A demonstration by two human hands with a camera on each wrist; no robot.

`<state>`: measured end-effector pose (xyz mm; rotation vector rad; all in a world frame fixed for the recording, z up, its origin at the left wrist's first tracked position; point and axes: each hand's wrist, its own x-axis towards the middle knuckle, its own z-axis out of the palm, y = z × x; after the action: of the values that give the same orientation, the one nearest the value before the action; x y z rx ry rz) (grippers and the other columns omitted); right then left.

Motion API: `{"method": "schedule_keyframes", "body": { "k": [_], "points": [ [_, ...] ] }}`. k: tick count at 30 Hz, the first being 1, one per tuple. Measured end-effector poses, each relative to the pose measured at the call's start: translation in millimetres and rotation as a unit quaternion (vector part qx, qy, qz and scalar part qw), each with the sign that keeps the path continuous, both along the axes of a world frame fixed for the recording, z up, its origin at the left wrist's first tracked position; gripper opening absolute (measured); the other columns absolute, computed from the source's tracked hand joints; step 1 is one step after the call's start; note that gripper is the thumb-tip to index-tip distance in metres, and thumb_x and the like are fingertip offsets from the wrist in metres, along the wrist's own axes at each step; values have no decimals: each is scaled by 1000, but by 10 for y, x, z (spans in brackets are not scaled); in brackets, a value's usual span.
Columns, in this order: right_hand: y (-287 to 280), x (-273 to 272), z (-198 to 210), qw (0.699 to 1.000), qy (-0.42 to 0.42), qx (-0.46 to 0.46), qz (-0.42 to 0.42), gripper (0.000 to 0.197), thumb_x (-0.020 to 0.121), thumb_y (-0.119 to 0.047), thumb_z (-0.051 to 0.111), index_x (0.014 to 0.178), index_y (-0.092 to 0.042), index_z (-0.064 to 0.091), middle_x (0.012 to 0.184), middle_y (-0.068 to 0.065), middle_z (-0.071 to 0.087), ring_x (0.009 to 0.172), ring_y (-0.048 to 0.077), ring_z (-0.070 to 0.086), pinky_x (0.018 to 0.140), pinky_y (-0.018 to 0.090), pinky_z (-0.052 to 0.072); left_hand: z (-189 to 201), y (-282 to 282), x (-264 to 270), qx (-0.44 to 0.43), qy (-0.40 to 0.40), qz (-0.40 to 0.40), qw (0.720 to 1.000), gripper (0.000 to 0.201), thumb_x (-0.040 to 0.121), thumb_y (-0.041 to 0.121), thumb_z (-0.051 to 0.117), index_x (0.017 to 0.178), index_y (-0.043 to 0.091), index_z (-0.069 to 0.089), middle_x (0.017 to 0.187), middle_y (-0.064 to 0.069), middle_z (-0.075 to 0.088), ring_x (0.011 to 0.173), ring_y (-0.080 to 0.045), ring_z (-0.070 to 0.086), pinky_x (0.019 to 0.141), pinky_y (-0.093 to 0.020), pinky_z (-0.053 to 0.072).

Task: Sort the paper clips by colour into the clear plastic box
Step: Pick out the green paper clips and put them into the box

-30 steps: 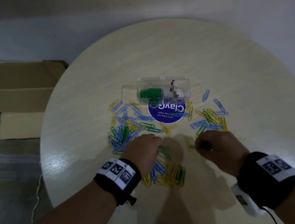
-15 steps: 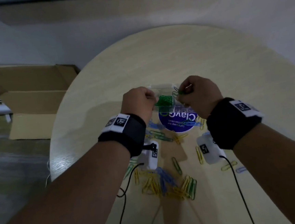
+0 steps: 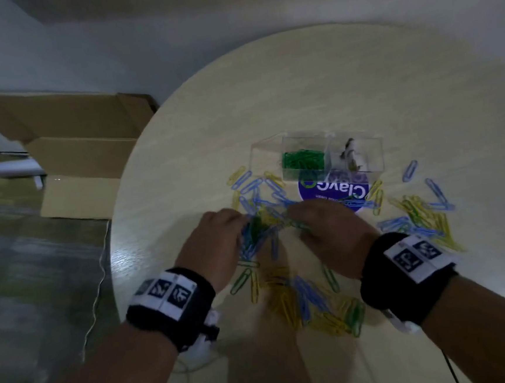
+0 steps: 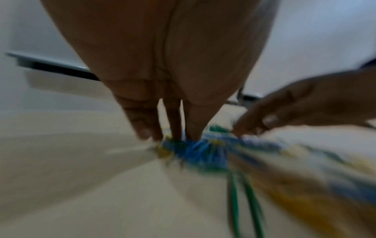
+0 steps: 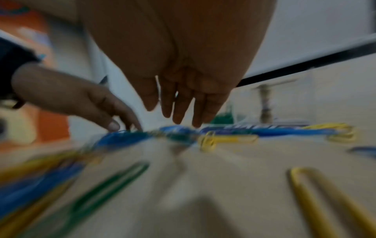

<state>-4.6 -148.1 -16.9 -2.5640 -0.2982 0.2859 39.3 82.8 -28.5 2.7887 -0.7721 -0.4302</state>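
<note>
Reached with both hands into the tangled heap of blue, green and yellow paper clips (image 3: pixel 263 230) on the round pale table (image 3: pixel 328 93), just short of the clear plastic box (image 3: pixel 330 157). Left hand (image 3: pixel 216 243) fingertips pressed down into the heap, grip narrow, nothing plainly pinched. Right hand (image 3: pixel 328 230) fingers straight, hovering, holding nothing. Green clips lay directly under left fingertips; long axes too blurred to tell. Sorted green clips (image 3: pixel 303 161) sat in box's left compartment.
</note>
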Motion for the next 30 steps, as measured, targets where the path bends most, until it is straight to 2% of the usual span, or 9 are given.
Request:
{"method": "schedule_keyframes", "body": {
  "k": [2,4,6,9,13,19,24,27,30],
  "points": [
    [131,-63,-94,992,45,-79,85,62,89,-45,52,144,-22,37,152,10,32,142,33,24,114,46,24,-67,62,-183,43,-1,-36,998,52,82,23,50,135,24,49,139,-6,49,119,-33,48,92,-45,49],
    [146,-127,-143,979,86,-153,107,76,85,-68,42,149,-38,12,160,-2,-3,146,27,-12,118,47,5,-109,98,-312,65,-5,-52,997,57,86,31,47,142,34,36,154,-8,32,136,-33,34,102,-45,42],
    [67,-202,-142,977,99,-173,77,84,74,-83,34,145,-49,5,159,-7,-12,144,26,-21,117,52,1,-154,165,-358,71,-5,-43,997,61,90,39,48,146,45,22,159,-7,19,144,-32,20,109,-46,32],
    [-103,-262,-122,973,124,-191,33,92,63,-93,22,144,-52,2,159,-9,-15,144,27,-22,117,54,2,-156,267,-339,44,7,3,999,68,91,41,50,149,43,14,160,-1,16,147,-28,12,114,-45,26],
    [-118,-254,-82,983,104,-151,2,87,71,-87,19,147,-44,13,159,-14,-9,145,19,-20,118,48,-1,-101,378,-310,-49,-41,103,993,49,94,27,51,142,30,41,151,-2,37,136,-29,34,107,-45,37],
    [90,-220,-132,989,29,-138,55,60,87,-46,39,145,-28,34,157,-9,22,147,22,5,115,42,14,-95,607,-100,-65,-95,84,990,35,84,6,51,109,23,71,108,0,67,92,-29,56,80,-43,51],
    [81,-164,-162,980,76,-181,38,70,88,-65,36,148,-33,21,161,-5,1,147,25,-8,117,42,5,-131,585,-261,-16,-69,-27,997,44,80,24,41,112,35,69,129,4,62,111,-27,55,85,-41,51],
    [123,-122,-86,980,74,-185,-10,82,77,-78,18,148,-37,18,161,-1,2,147,28,-5,117,44,3,-127,574,-458,-17,-29,-24,999,41,81,31,42,109,46,67,142,0,51,132,-31,43,99,-47,44],
    [267,-83,24,983,50,-174,12,76,80,-73,20,147,-37,23,160,-3,9,147,30,1,117,46,4,-72,585,-477,-31,-33,29,999,36,82,30,54,110,49,65,149,-1,43,140,-31,32,107,-46,36]
  ]
}}
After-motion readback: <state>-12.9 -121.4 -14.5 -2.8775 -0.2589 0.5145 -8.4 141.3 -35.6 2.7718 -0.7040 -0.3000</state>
